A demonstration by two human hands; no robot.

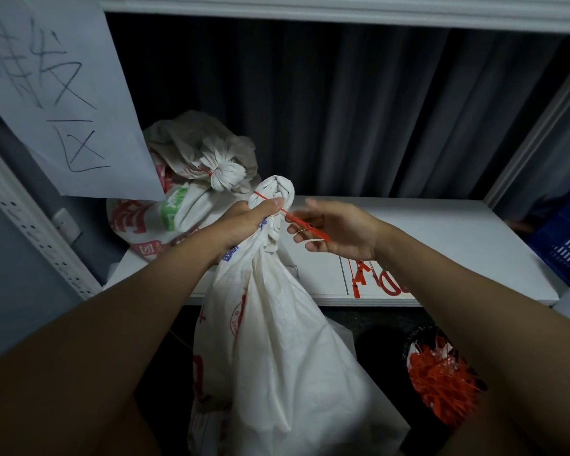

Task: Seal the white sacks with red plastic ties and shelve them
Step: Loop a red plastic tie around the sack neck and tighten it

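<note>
A full white sack (277,340) hangs in front of the shelf, its neck bunched. My left hand (244,222) grips that neck just below the gathered top. A red plastic tie (305,223) runs round the neck and its tail sticks out to the right. My right hand (336,232) is beside the tail with fingers loosely spread, the tail lying across the fingertips. Two sealed white sacks (191,179) lie stacked at the shelf's left end, the upper one closed with a red tie.
The white shelf board (441,232) stretches to the right, with loose red ties (359,274) near its front edge. A dark bucket of red ties (441,380) stands below right. A handwritten paper sign (56,87) hangs upper left. A blue crate (566,238) sits far right.
</note>
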